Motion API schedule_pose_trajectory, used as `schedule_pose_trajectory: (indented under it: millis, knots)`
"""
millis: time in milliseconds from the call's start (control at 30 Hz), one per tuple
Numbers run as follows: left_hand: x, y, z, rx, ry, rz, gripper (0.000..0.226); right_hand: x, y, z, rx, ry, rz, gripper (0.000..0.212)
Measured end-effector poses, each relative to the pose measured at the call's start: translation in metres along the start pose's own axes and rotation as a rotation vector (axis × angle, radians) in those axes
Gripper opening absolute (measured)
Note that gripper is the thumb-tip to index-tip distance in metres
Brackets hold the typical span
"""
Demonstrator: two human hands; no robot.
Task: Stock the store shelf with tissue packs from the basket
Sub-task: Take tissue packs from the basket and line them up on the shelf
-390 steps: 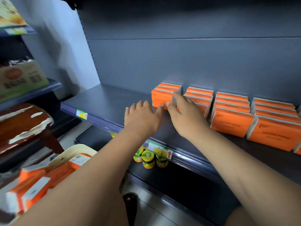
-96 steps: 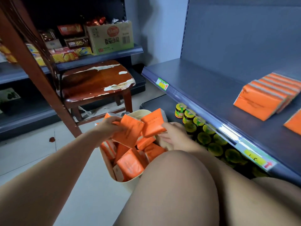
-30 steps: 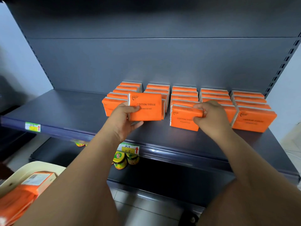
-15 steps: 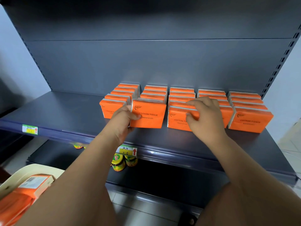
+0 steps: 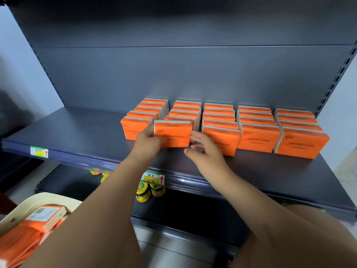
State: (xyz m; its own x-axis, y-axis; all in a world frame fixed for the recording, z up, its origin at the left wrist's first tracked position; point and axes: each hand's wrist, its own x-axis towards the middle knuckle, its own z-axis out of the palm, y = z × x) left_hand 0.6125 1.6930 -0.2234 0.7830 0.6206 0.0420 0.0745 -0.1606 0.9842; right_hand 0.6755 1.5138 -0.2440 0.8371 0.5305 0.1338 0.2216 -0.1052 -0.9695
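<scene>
Several rows of orange tissue packs [image 5: 258, 139] stand upright on the dark grey shelf [image 5: 77, 136]. My left hand [image 5: 147, 142] grips the left end of one orange tissue pack [image 5: 174, 136] at the front of the second row from the left. My right hand [image 5: 204, 149] hovers just right of that pack with fingers loosely spread, holding nothing and partly covering the front pack of the third row. The cream basket [image 5: 44, 200] at the bottom left holds more orange packs [image 5: 23, 240].
Small jars [image 5: 143, 192] with yellow-green lids stand on the lower shelf under a price tag [image 5: 153, 178]. Another price tag [image 5: 39, 151] sits on the shelf edge at left. The shelf's left part is bare. A pale wall flanks the shelf's right side.
My right hand let go of the third row's front pack and drew back toward the left. My left hand set its pack down at the front of the second row.
</scene>
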Motion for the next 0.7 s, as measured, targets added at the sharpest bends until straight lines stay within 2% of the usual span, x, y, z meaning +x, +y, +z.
schedule_pose_trajectory:
  millis: [133,267,400,500,700]
  knots:
    - [0.009,-0.011,0.007,0.187,0.036,-0.027,0.014,-0.003,0.001,0.011,-0.030,-0.046,0.035,0.057]
    - [0.022,-0.018,0.010,0.264,0.030,-0.030,0.018,-0.002,0.009,0.017,-0.128,0.032,0.009,0.065]
    - [0.032,-0.018,0.007,0.314,0.098,-0.030,0.009,0.003,0.010,0.017,-0.167,0.001,-0.001,0.079]
    - [0.036,-0.017,0.008,0.290,0.119,-0.055,0.011,0.007,0.011,0.020,-0.194,-0.023,-0.012,0.087]
    - [0.040,-0.014,0.013,0.275,0.119,-0.067,0.012,0.013,0.012,0.024,-0.238,-0.020,-0.005,0.086]
